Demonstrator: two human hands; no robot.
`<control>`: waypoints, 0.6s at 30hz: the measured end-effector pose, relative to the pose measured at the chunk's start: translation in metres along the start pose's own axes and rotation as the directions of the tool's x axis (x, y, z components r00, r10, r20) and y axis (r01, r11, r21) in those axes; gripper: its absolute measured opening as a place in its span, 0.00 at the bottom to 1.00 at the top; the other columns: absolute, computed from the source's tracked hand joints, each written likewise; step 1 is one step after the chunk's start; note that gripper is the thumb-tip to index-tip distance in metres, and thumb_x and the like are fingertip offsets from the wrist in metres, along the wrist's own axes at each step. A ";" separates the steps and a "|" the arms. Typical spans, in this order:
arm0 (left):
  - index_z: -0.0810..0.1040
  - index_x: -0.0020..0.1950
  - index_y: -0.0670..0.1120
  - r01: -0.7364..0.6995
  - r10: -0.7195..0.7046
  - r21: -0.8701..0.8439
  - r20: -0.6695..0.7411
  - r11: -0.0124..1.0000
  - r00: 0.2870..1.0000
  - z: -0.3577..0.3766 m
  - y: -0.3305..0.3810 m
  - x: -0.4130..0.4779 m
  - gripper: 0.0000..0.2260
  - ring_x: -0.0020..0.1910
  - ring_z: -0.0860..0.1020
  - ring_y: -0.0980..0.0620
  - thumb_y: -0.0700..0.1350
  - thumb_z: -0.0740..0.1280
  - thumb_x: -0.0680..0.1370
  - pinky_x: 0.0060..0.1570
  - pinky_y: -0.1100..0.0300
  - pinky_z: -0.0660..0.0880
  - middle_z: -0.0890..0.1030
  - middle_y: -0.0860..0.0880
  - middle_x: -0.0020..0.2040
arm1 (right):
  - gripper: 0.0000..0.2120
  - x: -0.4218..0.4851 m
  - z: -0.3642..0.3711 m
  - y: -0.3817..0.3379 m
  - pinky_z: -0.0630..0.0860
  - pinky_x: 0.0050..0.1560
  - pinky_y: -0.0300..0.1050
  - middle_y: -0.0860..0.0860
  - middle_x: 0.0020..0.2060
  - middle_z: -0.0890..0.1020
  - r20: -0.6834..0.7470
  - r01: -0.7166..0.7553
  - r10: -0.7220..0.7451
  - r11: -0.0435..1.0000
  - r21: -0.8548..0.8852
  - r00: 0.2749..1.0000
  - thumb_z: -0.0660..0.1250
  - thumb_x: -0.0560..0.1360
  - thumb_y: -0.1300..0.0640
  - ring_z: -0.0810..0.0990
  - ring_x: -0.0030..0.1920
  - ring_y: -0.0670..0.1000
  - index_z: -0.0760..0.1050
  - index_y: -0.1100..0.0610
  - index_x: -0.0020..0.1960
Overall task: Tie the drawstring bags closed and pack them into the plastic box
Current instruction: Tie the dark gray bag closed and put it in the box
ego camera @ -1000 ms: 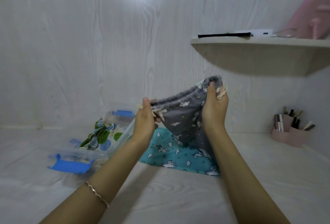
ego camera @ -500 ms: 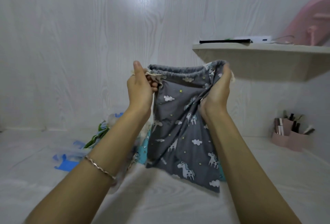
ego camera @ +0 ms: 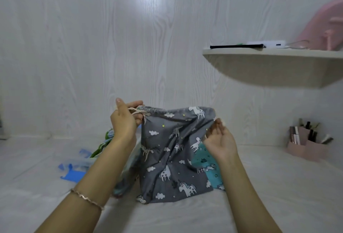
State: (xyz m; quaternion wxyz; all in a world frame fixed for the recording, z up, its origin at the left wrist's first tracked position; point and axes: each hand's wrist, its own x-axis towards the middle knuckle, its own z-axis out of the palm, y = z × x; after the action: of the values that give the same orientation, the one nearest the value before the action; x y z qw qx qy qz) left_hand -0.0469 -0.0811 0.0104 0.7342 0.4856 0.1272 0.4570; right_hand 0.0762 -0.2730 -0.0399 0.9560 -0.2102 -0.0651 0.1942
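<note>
We hold the grey bag point(ego camera: 172, 151) up at the centre of the frame, its top hem stretched between our hands and its bottom edge resting on the table point(ego camera: 185, 218). The mouth is not yet cinched. Our left hand point(ego camera: 123, 123), left of centre, pinches the cream drawstring point(ego camera: 134, 111) where it leaves the hem's left corner. Our right hand point(ego camera: 220, 140), right of centre, lies palm-up toward us, fingertips nipping the hem's right corner; whether they also catch a cord there, we cannot tell.

The bag looks like thin printed cotton: light, limp and seemingly empty, so it should crumple and slide rather than keep any shape. We judge the cord the place to take hold, close to the hem on each side, since pulling on the cloth itself would only stretch the mouth wider. The cord is thin and may slip through a loose pinch, so a firm one suits it. Once knotted, the soft bundle should fold small.

A teal bag point(ego camera: 209, 167) lies behind its lower right. The plastic box point(ego camera: 74, 173) sits at lower left, partly hidden by our left forearm, with a green-print bag point(ego camera: 101, 148) showing above it.
</note>
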 end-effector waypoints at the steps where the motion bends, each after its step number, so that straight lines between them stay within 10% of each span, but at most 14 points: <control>1: 0.80 0.44 0.39 0.007 -0.007 0.006 0.013 1.000 1.000 -0.001 -0.002 -0.001 0.28 0.19 0.69 0.59 0.55 0.47 0.84 0.21 0.68 0.66 0.78 0.48 0.27 | 0.12 0.000 -0.003 0.005 0.72 0.64 0.50 0.55 0.53 0.82 0.028 -0.026 0.026 0.999 -0.033 0.999 0.58 0.80 0.56 0.79 0.54 0.55 0.79 0.57 0.48; 5: 0.80 0.41 0.40 0.052 -0.053 0.012 0.054 0.999 0.997 0.004 -0.008 -0.012 0.28 0.22 0.75 0.59 0.55 0.47 0.84 0.25 0.69 0.73 0.79 0.48 0.29 | 0.22 -0.015 -0.002 0.018 0.71 0.66 0.57 0.62 0.56 0.81 0.112 -0.012 0.016 0.999 -0.040 0.994 0.52 0.81 0.50 0.80 0.58 0.60 0.78 0.64 0.56; 9: 0.80 0.41 0.39 0.057 -0.053 -0.076 0.048 0.996 0.997 0.008 -0.004 -0.014 0.28 0.26 0.79 0.56 0.55 0.48 0.84 0.31 0.68 0.78 0.81 0.45 0.33 | 0.23 -0.018 -0.014 0.024 0.73 0.63 0.54 0.60 0.50 0.81 -0.090 0.138 -0.136 0.990 0.014 0.987 0.50 0.81 0.51 0.80 0.53 0.57 0.82 0.59 0.46; 13: 0.80 0.43 0.39 0.055 -0.057 -0.116 -0.012 0.992 0.998 0.009 -0.004 -0.011 0.28 0.31 0.83 0.55 0.55 0.49 0.84 0.35 0.67 0.79 0.82 0.43 0.38 | 0.14 -0.029 -0.035 0.043 0.73 0.43 0.46 0.57 0.41 0.79 -0.190 0.127 -0.181 0.955 -0.267 0.965 0.52 0.77 0.65 0.77 0.40 0.54 0.76 0.57 0.43; 18: 0.79 0.44 0.39 0.081 -0.099 -0.189 -0.084 0.979 0.992 0.010 -0.011 -0.009 0.26 0.33 0.84 0.53 0.54 0.49 0.84 0.39 0.64 0.81 0.82 0.42 0.41 | 0.27 -0.066 -0.039 0.056 0.71 0.38 0.45 0.52 0.39 0.79 0.185 0.252 -0.173 0.719 -0.647 0.967 0.58 0.56 0.70 0.76 0.42 0.54 0.71 0.58 0.55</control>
State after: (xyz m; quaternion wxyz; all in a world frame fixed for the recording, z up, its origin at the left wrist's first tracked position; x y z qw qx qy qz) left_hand -0.0398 -0.0957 0.0038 0.7893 0.3872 0.1402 0.4554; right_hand 0.0048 -0.2669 -0.1018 0.8286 -0.5171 -0.2067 0.0585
